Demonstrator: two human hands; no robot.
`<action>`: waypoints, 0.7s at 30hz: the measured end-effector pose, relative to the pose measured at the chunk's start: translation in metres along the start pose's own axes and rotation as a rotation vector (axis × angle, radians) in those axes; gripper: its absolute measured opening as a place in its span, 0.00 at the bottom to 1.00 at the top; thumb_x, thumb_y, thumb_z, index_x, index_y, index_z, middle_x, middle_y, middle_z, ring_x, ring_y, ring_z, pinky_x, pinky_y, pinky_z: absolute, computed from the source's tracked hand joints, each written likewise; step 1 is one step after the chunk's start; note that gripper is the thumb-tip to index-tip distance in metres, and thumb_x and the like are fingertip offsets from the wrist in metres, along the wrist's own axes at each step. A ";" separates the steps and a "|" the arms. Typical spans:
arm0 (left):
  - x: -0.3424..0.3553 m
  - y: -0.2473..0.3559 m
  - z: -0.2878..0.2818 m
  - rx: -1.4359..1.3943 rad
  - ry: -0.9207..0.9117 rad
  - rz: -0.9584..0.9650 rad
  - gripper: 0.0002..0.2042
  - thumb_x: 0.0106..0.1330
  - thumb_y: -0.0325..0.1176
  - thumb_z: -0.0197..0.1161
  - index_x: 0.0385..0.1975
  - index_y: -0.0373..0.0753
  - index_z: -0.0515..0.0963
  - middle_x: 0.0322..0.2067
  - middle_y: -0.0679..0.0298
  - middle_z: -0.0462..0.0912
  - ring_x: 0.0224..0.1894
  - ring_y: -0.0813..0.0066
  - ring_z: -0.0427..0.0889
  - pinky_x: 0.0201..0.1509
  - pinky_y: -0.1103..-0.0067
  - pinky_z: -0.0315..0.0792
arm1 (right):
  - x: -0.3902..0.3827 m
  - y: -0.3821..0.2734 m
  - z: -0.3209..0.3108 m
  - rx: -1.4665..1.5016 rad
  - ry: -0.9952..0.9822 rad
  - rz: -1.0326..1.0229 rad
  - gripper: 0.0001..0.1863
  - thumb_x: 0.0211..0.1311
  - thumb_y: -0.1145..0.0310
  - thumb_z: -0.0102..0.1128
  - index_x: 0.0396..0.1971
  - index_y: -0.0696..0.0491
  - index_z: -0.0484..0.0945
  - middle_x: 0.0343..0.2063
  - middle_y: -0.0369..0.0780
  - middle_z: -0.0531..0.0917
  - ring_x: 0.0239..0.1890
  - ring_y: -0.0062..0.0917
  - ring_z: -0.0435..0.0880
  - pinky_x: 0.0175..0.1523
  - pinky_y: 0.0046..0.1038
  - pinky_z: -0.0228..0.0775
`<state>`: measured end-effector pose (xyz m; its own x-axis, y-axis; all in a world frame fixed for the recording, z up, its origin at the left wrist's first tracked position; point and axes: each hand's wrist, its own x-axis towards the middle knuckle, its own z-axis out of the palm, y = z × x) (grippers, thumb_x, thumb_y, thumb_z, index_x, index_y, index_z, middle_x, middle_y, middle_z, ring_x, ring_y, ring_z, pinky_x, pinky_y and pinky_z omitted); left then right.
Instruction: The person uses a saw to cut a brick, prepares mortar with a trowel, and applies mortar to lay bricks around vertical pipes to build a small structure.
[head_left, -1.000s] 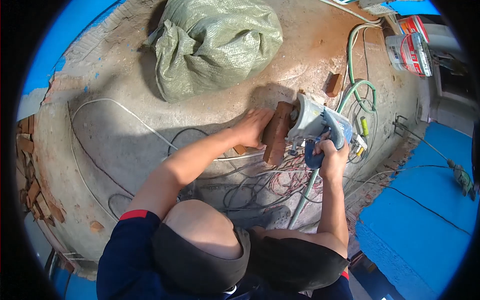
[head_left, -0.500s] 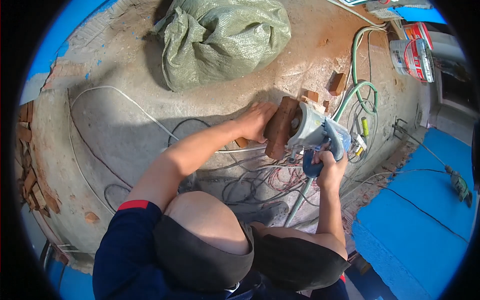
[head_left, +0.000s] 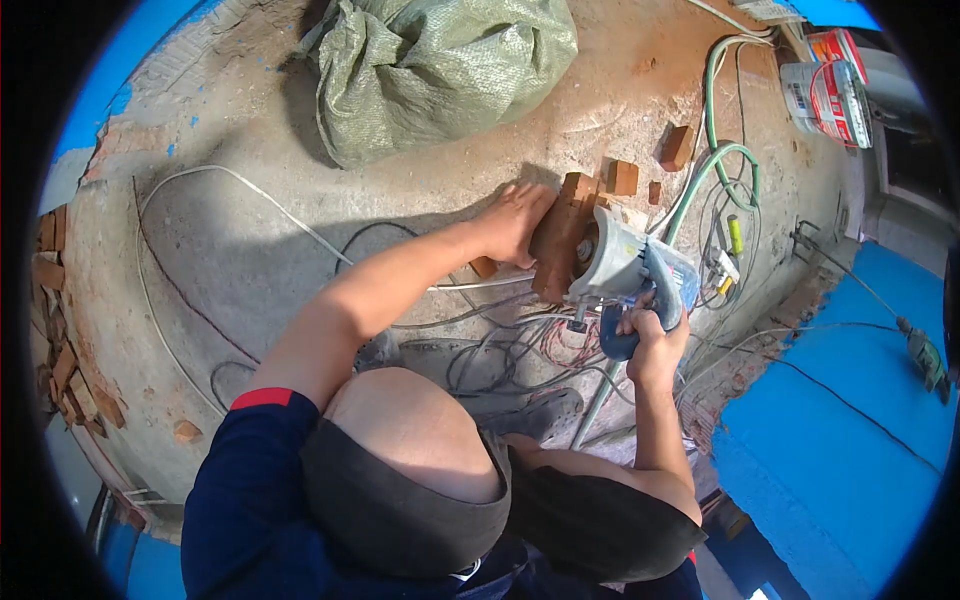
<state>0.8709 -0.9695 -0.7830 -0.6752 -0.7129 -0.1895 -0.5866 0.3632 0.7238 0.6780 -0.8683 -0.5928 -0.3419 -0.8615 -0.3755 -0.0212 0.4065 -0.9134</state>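
My left hand (head_left: 516, 224) grips the left side of a reddish-brown brick (head_left: 567, 232), its fingers pressed against it. My right hand (head_left: 652, 342) is wrapped round the dark handle of a handheld power saw (head_left: 622, 255) with a grey guard and blue body. The saw's guard side lies against the brick's right side. The guard hides most of the blade, and I cannot tell whether it is spinning. A smaller brick piece (head_left: 484, 267) lies by my left wrist.
Several cut brick pieces (head_left: 622, 178) lie beyond the saw. A green hose (head_left: 711, 170) and tangled cables (head_left: 500, 360) run over the concrete floor. A woven sack (head_left: 440, 85) stands ahead, buckets (head_left: 826, 104) at far right, a brick pile (head_left: 62, 370) at left.
The brick has turned slightly, and an edge between its faces now shows. A cut piece behind the saw has come more into sight. The view has shifted a little.
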 end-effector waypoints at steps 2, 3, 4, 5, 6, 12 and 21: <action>0.002 -0.001 0.002 0.003 -0.008 -0.018 0.57 0.38 0.45 0.78 0.66 0.28 0.49 0.67 0.44 0.51 0.71 0.49 0.47 0.75 0.63 0.41 | -0.003 0.001 -0.002 -0.004 -0.008 0.002 0.09 0.48 0.82 0.47 0.32 0.60 0.69 0.21 0.38 0.71 0.18 0.22 0.69 0.27 0.27 0.67; 0.002 -0.001 0.002 0.010 -0.021 -0.029 0.58 0.38 0.46 0.78 0.66 0.27 0.48 0.67 0.44 0.50 0.71 0.49 0.47 0.76 0.64 0.40 | -0.004 0.001 -0.003 -0.017 -0.019 0.003 0.09 0.47 0.82 0.47 0.32 0.60 0.69 0.21 0.38 0.71 0.18 0.22 0.69 0.27 0.27 0.68; 0.003 -0.001 0.003 -0.003 -0.030 -0.028 0.59 0.38 0.46 0.78 0.66 0.25 0.46 0.67 0.43 0.49 0.71 0.50 0.47 0.76 0.65 0.40 | -0.005 0.002 -0.004 -0.026 -0.013 0.011 0.09 0.47 0.82 0.47 0.32 0.60 0.69 0.21 0.38 0.71 0.18 0.22 0.69 0.27 0.27 0.68; 0.003 -0.001 0.003 0.017 -0.034 -0.037 0.59 0.38 0.46 0.78 0.66 0.25 0.46 0.67 0.43 0.49 0.71 0.50 0.47 0.76 0.65 0.40 | -0.007 0.002 -0.005 -0.030 -0.028 0.004 0.09 0.47 0.82 0.47 0.32 0.60 0.69 0.21 0.38 0.71 0.18 0.22 0.69 0.27 0.27 0.68; 0.003 -0.001 0.003 0.026 -0.039 -0.034 0.59 0.38 0.47 0.78 0.66 0.25 0.46 0.67 0.42 0.49 0.71 0.50 0.47 0.76 0.65 0.40 | -0.009 0.003 -0.005 -0.034 -0.011 0.007 0.09 0.47 0.82 0.47 0.32 0.60 0.69 0.21 0.38 0.71 0.18 0.22 0.69 0.27 0.27 0.68; 0.000 0.000 -0.002 0.070 -0.030 0.040 0.55 0.39 0.51 0.76 0.65 0.26 0.53 0.68 0.41 0.47 0.71 0.46 0.46 0.75 0.61 0.40 | -0.019 0.009 -0.008 0.001 0.008 0.009 0.08 0.48 0.82 0.48 0.32 0.60 0.69 0.20 0.38 0.72 0.18 0.20 0.72 0.26 0.22 0.68; 0.000 0.008 -0.009 0.155 -0.144 -0.023 0.54 0.43 0.52 0.75 0.64 0.23 0.52 0.68 0.40 0.44 0.72 0.46 0.44 0.75 0.61 0.40 | -0.034 0.017 -0.013 -0.015 -0.016 0.025 0.10 0.47 0.81 0.48 0.33 0.60 0.69 0.22 0.39 0.71 0.19 0.22 0.70 0.28 0.27 0.69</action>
<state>0.8698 -0.9722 -0.7709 -0.7113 -0.6332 -0.3053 -0.6567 0.4436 0.6100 0.6765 -0.8281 -0.5935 -0.3277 -0.8557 -0.4006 -0.0267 0.4322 -0.9014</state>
